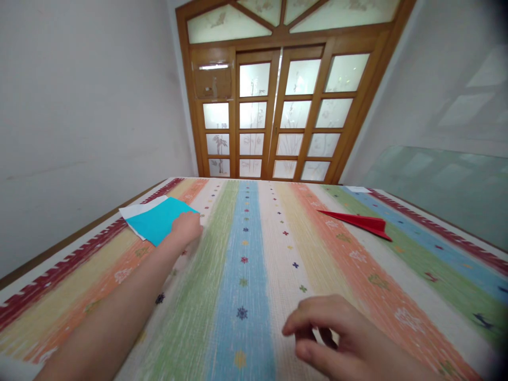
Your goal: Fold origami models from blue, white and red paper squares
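A plain white-walled room ends in a wooden door with frosted glass panes, and in front of it stands a table spread with a striped cloth in green, blue, orange and cream.

The person's left hand is stretched far out over the cloth, its fingers bunched and resting on the near corner of a turquoise sheet of paper; whether it pinches the sheet or only presses on it, I cannot tell from here. Just beyond that hand and under the turquoise sheet lies white paper, its edge showing toward the table's left border.

The right hand hangs low and close to the person's body, fingers curled loosely inward, holding nothing, just above the cloth.

Well away from both hands, out past the right one toward the far right of the table, lies a red paper plane, flat on the cloth and already folded to a sharp point. A small white slip sits beyond it at the far edge.

By my judgement one plane is finished, and the turquoise sheet is unfolded, only just being reached.

No box, tray or other container shows anywhere on the table.
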The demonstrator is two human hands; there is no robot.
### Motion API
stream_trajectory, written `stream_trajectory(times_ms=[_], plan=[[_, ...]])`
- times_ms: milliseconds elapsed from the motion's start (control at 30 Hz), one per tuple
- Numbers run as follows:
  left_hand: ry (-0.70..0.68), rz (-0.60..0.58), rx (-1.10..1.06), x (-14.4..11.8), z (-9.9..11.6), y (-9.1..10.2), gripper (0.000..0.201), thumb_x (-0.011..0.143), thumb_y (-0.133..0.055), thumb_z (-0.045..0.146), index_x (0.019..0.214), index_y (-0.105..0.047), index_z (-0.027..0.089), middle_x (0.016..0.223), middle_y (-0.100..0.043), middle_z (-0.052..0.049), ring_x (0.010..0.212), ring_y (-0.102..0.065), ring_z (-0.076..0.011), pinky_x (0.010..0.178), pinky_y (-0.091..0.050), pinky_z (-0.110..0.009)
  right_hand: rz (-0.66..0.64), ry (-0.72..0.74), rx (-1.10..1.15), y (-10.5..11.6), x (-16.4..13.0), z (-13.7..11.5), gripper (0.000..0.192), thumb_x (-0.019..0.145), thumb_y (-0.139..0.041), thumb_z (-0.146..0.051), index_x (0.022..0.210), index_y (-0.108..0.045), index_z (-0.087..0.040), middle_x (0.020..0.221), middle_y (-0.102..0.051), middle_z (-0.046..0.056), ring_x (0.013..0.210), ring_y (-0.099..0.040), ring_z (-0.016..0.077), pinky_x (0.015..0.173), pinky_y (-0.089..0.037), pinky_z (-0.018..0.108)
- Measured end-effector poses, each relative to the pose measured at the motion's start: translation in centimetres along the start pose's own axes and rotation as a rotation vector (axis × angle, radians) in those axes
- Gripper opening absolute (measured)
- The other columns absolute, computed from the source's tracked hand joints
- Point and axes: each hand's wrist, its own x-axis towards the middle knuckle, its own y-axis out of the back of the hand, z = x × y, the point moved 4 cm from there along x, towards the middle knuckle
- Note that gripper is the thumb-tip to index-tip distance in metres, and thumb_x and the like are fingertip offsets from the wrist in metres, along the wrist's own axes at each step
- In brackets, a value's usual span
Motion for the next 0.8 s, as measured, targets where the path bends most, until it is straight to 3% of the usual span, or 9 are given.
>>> stream_trajectory(times_ms=[133, 267, 500, 633, 800], plan=[[0.163, -0.006, 0.030, 1.6, -5.0, -2.5, 0.042, 0.085, -0.058, 0.037, 0.119, -0.065, 0.012, 0.124, -0.064, -0.024, 0.114, -0.060, -0.0386, 0.087, -0.052, -0.043, 0.061, -0.036, -0.079, 0.5, 3.2, 1.3, 0.031, 0.099, -0.052, -0.035, 0.080, -0.072, -0.020, 0.071, -0.070, 0.003, 0.065, -0.064, 0.0144, 0.062, -0.044, 0.027], [0.224, -0.002, 0.023, 2.4, -7.3, -4.7, 0.052, 0.090, -0.048, 0.047, 0.126, -0.060, 0.012, 0.127, -0.063, -0.025, 0.115, -0.060, -0.0403, 0.085, -0.051, -0.046, 0.178, -0.067, -0.109, -1.0, 3.0, 5.0, 0.037, 0.099, -0.049, -0.035, 0.072, -0.067, -0.017, 0.065, -0.066, 0.004, 0.062, -0.060, 0.0148, 0.061, -0.040, 0.028], [0.204, -0.007, 0.015, 3.2, -8.5, -6.2, 0.043, 0.092, -0.040, 0.040, 0.118, -0.064, 0.014, 0.114, -0.070, -0.021, 0.103, -0.067, -0.0380, 0.076, -0.052, -0.043, 0.223, -0.144, -0.031, -2.0, 3.0, 7.0, 0.042, 0.099, -0.048, -0.037, 0.064, -0.060, -0.018, 0.057, -0.055, 0.000, 0.056, -0.052, 0.0137, 0.058, -0.034, 0.027], [0.193, -0.012, 0.017, 3.3, -8.6, -6.3, 0.043, 0.092, -0.040, 0.038, 0.118, -0.064, 0.014, 0.112, -0.071, -0.022, 0.104, -0.067, -0.0394, 0.077, -0.052, -0.045, 0.217, -0.149, -0.005, -2.1, 3.0, 7.3, 0.039, 0.098, -0.048, -0.037, 0.067, -0.062, -0.018, 0.059, -0.057, 0.000, 0.058, -0.053, 0.0141, 0.059, -0.035, 0.027], [0.104, -0.074, -0.003, 3.7, -9.7, -5.7, 0.048, 0.088, -0.049, 0.045, 0.125, -0.064, 0.018, 0.126, -0.068, -0.018, 0.112, -0.064, -0.0382, 0.083, -0.052, -0.043, 0.193, -0.142, 0.004, -2.1, 2.9, 7.5, 0.040, 0.098, -0.047, -0.037, 0.068, -0.064, -0.018, 0.059, -0.059, 0.001, 0.058, -0.054, 0.0146, 0.058, -0.035, 0.028]])
